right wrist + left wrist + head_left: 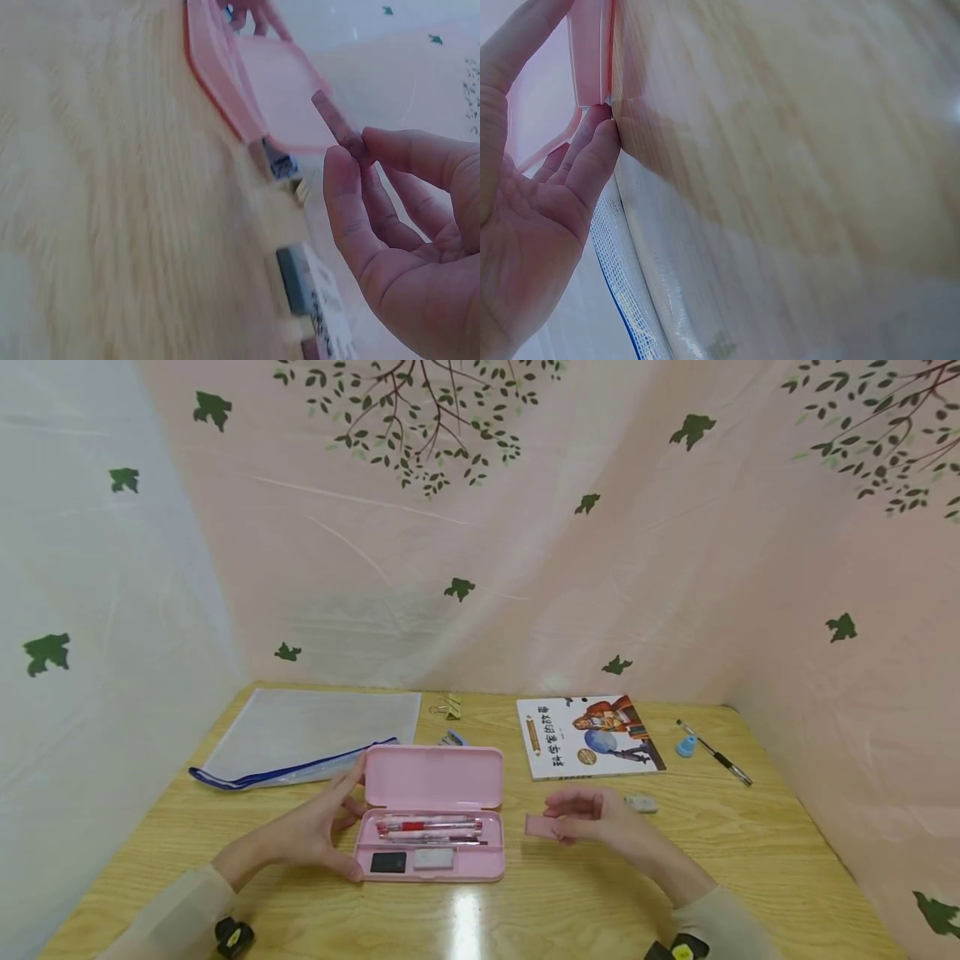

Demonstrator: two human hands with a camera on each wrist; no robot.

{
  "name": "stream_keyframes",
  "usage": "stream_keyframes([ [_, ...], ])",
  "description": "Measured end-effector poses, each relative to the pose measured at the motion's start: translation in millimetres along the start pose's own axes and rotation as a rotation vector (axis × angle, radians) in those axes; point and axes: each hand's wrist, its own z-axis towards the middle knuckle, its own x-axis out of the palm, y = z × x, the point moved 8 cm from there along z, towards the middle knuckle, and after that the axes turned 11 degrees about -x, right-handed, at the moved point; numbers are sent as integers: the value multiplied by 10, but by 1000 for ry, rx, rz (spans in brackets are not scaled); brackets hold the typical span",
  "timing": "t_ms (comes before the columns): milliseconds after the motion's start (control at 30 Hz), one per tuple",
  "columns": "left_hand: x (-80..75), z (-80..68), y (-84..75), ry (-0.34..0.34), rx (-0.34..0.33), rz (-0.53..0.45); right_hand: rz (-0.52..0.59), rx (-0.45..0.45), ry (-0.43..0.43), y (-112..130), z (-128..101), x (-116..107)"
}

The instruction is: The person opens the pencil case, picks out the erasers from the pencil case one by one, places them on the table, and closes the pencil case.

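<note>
The wooden table (600, 893) carries everything, and the open pink pencil case (431, 814) near its front middle serves as the landmark. Behind and left of the case lies a clear mesh zip pouch (307, 735) with a blue edge. Behind and right of the case lies a picture book (588, 737), and further right of that a blue sharpener (686, 746) and a black pen (716, 753). The case's lid stands raised at the back; its tray holds red and clear pens (429, 828), a black eraser (387, 862) and a white eraser (433, 858). Just behind the lid sit a gold binder clip (448, 707) and a small blue object, mostly hidden.

The left hand (318, 827) rests against the case's left end, thumb at the front corner of the tray and fingers touching the lid's edge, fingers fairly straight rather than clenched. The right hand (592, 818), just right of the case, pinches a small pink eraser (540, 827) between thumb and fingertips, held apart from the case. A small grey eraser (642, 803) lies just beyond that hand.
</note>
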Motion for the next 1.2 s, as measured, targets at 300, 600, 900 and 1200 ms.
stream_keyframes([
  [300,14,-10,9,3,-4,-8,26,70,-10,-242,-161,-286],
  [600,7,-12,-1,-6,14,6,-15,112,-61,-391,-116,-396],
  [900,-4,0,-7,-9,-13,18,-38,86,-93,-377,-125,-420],
  [1200,-9,9,-5,-16,-9,11,-167,6,-76,-282,-153,-481],
])
